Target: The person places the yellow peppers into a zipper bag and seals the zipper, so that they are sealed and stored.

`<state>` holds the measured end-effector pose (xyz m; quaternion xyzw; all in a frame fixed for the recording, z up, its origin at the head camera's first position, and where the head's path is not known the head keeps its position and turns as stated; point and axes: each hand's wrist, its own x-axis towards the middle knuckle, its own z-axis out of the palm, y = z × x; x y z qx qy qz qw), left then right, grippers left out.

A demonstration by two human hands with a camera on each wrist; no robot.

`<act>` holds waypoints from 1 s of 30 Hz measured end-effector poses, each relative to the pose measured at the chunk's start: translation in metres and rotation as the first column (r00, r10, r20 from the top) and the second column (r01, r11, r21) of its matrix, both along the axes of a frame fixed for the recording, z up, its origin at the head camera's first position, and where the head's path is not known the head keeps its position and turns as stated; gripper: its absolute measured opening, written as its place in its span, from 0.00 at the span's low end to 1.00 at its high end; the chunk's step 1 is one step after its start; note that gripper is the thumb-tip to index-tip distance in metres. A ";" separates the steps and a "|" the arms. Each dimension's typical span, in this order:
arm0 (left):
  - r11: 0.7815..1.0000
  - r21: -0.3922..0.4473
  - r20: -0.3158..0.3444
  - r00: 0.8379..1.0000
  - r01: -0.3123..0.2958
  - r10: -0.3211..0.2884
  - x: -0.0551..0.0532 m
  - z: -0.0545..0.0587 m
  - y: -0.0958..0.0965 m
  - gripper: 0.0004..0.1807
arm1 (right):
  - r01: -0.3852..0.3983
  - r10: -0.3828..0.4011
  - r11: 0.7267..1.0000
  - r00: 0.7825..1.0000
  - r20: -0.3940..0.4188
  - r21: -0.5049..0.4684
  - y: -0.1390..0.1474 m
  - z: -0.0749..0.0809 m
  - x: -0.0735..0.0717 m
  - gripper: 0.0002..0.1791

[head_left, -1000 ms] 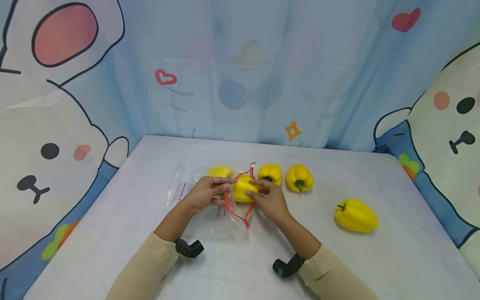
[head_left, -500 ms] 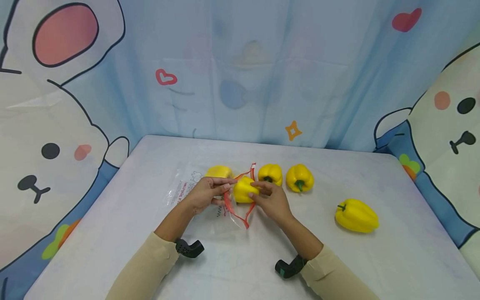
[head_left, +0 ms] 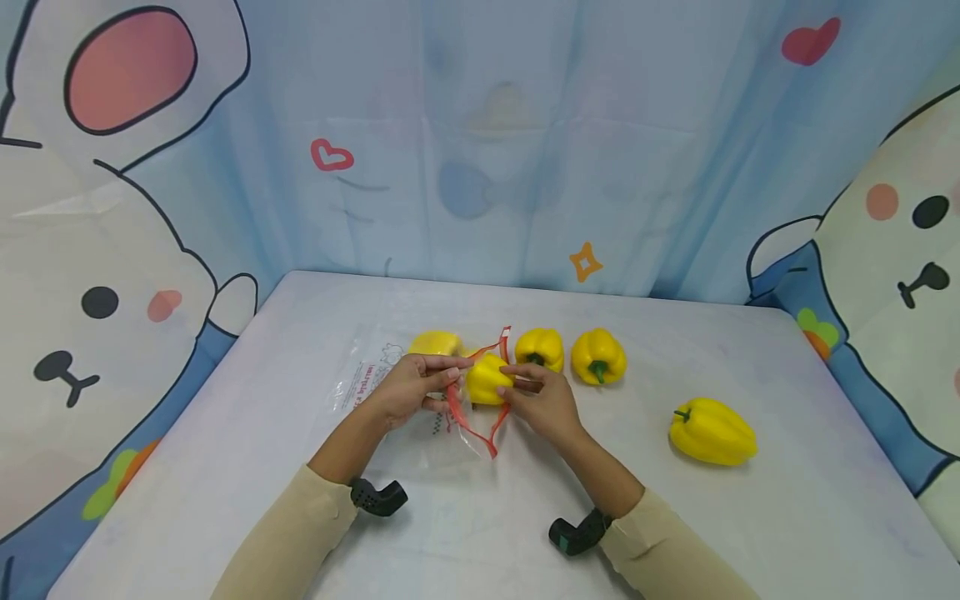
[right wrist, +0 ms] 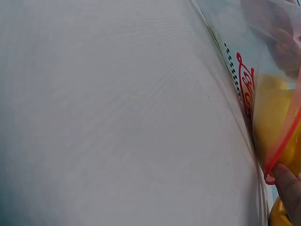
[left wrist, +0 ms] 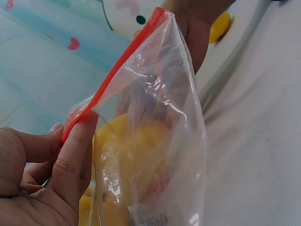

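Left hand (head_left: pixel 408 389) pinches zip bag (left wrist: pixel 112 71); right hand (head_left: pixel 545 402) grips yellow bell pepper (head_left: pixel 486 380); red cursive (right wrist: pixel 244 81), unreadable, shows clearest in right wrist view

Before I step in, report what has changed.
The yellow bell pepper inside the clear, red-edged plastic bag has slid slightly left, deeper in. No grip changed: the left hand still holds the bag, the right hand another yellow pepper at its mouth. Three loose yellow peppers stayed put.

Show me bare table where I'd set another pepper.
Bare table lies left of the bag, and between the rightmost pepper and the table's right edge. Crowded: the bag's mouth, with left hand, right hand and held pepper, another pepper close behind.
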<state>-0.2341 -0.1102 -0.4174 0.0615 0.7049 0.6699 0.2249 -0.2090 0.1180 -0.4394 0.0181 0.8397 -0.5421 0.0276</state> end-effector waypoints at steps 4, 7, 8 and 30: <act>1.000 0.001 -0.003 1.000 0.005 -0.005 0.001 0.002 0.001 0.17 | 0.018 -0.018 1.000 1.000 0.003 -0.005 -0.003 0.000 -0.002 0.18; 1.000 0.003 -0.003 1.000 0.006 -0.006 0.001 0.003 0.001 0.16 | 0.031 -0.031 1.000 1.000 0.003 -0.003 -0.006 0.000 -0.004 0.18; 1.000 0.003 -0.003 1.000 0.006 -0.006 0.001 0.003 0.001 0.16 | 0.033 -0.033 0.999 0.999 0.001 -0.001 -0.006 0.000 -0.004 0.18; 1.000 -0.015 -0.010 1.000 0.007 -0.007 0.001 0.000 0.000 0.16 | 0.022 -0.022 0.996 1.000 -0.003 -0.082 -0.013 -0.005 -0.007 0.16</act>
